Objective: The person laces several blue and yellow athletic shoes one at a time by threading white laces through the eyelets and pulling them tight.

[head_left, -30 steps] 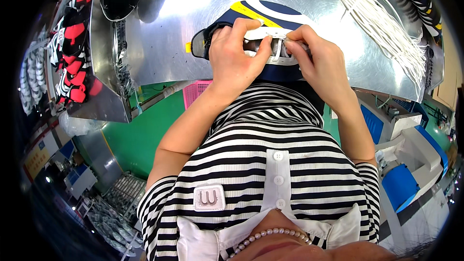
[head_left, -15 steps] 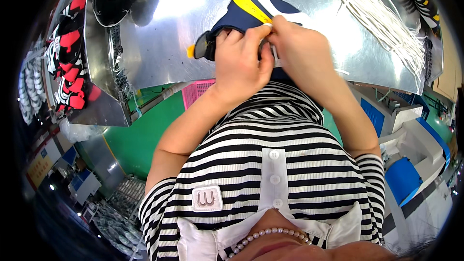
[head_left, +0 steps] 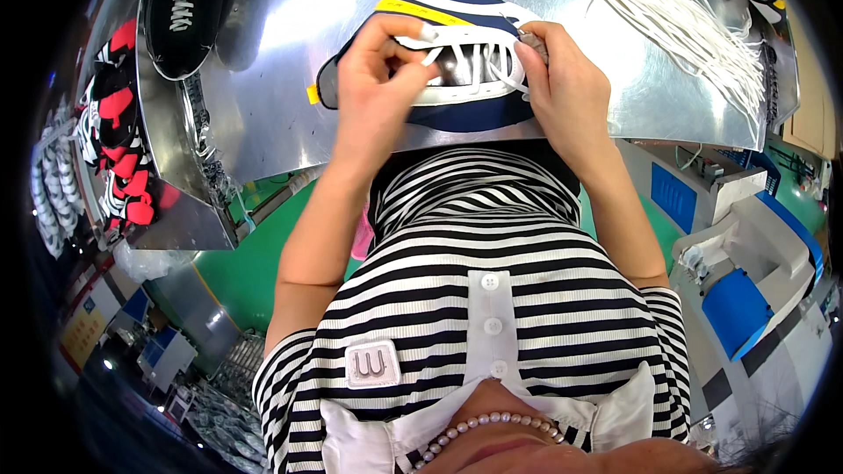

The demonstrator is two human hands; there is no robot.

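Note:
A navy shoe upper [head_left: 465, 116] with white trim and a yellow strip lies on its side along the metal table, its lacing opening showing. White shoelace [head_left: 477, 70] crosses that opening in several loose strands. At the opening's left end, my left hand [head_left: 376, 92] is closed, thumb and forefinger pinching near a strand of the lace. My right hand [head_left: 571, 88] grips the right end of the upper, thumb on the near side by a greyish patch. My left fingers hide part of the upper's left end.
Loose white shoelaces [head_left: 667, 31] lie in a bundle at the table's right. A black laced shoe [head_left: 183, 13] rests at the far left. Red, black and white shoe pieces [head_left: 127, 136] hang beyond the metal table's [head_left: 281, 127] left edge. A grey and blue machine [head_left: 746, 290] stands at right.
The upper has been turned, and its laced opening now shows. My hands have moved apart, the left one leftward and the right one to the upper's right end.

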